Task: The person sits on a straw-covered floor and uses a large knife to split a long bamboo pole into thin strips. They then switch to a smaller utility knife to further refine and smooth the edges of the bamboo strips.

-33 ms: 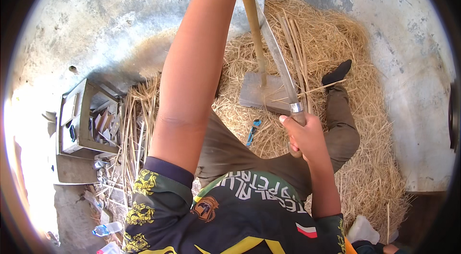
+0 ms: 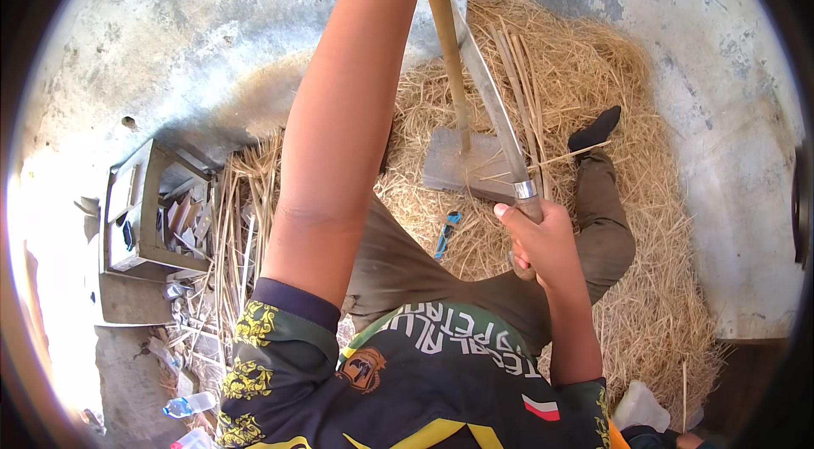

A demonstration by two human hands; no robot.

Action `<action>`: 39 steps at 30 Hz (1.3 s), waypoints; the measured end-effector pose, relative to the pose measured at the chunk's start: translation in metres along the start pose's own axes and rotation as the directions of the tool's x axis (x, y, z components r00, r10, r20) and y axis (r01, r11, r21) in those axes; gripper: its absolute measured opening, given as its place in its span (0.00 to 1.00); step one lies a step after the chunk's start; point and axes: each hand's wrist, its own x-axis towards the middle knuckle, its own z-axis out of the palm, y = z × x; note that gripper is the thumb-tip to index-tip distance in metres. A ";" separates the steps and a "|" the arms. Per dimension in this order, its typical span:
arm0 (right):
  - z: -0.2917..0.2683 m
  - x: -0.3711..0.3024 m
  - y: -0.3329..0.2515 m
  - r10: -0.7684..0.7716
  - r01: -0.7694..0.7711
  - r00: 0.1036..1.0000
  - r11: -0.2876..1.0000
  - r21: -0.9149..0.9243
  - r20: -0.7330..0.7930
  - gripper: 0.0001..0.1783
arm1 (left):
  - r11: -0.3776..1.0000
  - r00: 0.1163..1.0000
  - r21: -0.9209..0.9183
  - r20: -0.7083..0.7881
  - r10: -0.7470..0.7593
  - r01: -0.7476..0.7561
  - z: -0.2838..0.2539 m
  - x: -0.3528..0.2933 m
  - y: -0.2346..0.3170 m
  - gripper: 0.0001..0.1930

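Observation:
My right hand [image 2: 543, 245] is closed round the wooden handle of a long machete [image 2: 490, 97]. Its narrow blade rises away from me, and its upper part passes beside or against a bamboo pole [image 2: 452, 59]. The pole stands tilted, its lower end at a wooden block [image 2: 462, 167] lying on the straw. My left arm reaches up along the pole's side and leaves the picture at the top, so my left hand is out of sight. Several thin bamboo strips [image 2: 527, 101] lie just right of the blade.
Straw [image 2: 661, 220] covers the floor around my legs. A blue cutter knife [image 2: 447, 234] lies between them. At left stand a wooden cabinet [image 2: 153, 211] with scraps inside and a pile of bamboo strips [image 2: 233, 220]. A plastic bottle [image 2: 190, 405] lies lower left. Walls rise behind and at right.
The machete's blade and my right hand have shifted very slightly to the right. Nothing else has visibly moved.

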 end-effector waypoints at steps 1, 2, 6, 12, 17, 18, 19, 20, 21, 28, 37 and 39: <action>0.002 -0.003 -0.004 -0.043 0.044 0.999 0.999 0.009 -0.020 0.14 | 1.000 1.000 0.028 0.005 0.008 -0.008 -0.001 0.001 -0.001 0.28; 0.006 -0.007 -0.009 -0.085 0.085 0.996 0.996 0.019 -0.042 0.14 | 1.000 1.000 0.021 0.024 -0.017 0.016 -0.002 0.000 0.002 0.27; 0.022 -0.009 -0.009 -0.319 0.339 0.934 0.934 0.117 -0.161 0.14 | 0.998 0.995 -0.016 0.073 -0.066 0.067 -0.004 -0.006 0.011 0.26; 0.006 0.007 -0.002 0.031 -0.036 0.998 0.995 0.090 0.058 0.13 | 0.984 0.979 -0.033 0.112 -0.170 0.175 -0.008 -0.002 0.017 0.25; 0.010 -0.005 -0.014 -0.165 0.165 0.979 0.986 -0.007 -0.118 0.15 | 0.998 0.997 -0.001 0.033 -0.064 0.064 -0.009 0.001 0.003 0.26; 0.014 -0.006 -0.015 -0.230 0.231 0.958 0.973 -0.015 -0.169 0.15 | 0.997 0.997 -0.019 0.034 -0.076 0.076 -0.008 0.000 0.005 0.26; 0.015 -0.004 -0.009 -0.297 0.300 0.935 0.954 -0.014 -0.196 0.15 | 0.995 0.996 -0.037 0.035 -0.087 0.089 -0.009 0.000 0.007 0.26; 0.016 0.003 0.002 -0.367 0.374 0.902 0.927 -0.014 -0.226 0.15 | 0.992 0.992 -0.046 0.053 -0.118 0.121 -0.009 0.001 0.010 0.27; 0.016 0.010 0.011 -0.432 0.443 0.864 0.896 -0.016 -0.258 0.15 | 0.986 0.986 -0.055 0.074 -0.150 0.155 -0.010 0.000 0.013 0.27; -0.005 0.033 0.019 -0.112 0.092 0.991 0.968 -0.233 -0.074 0.14 | 0.986 0.990 -0.096 0.055 -0.130 0.135 -0.008 0.005 0.007 0.27; 0.021 0.011 -0.019 -0.425 0.441 0.894 0.889 0.120 -0.140 0.13 | 0.994 0.997 -0.074 0.015 -0.075 0.076 -0.013 0.005 0.006 0.28; 0.016 0.018 -0.012 -0.309 0.319 0.947 0.939 0.127 -0.094 0.12 | 0.992 0.996 -0.092 0.025 -0.085 0.087 -0.005 -0.001 0.007 0.28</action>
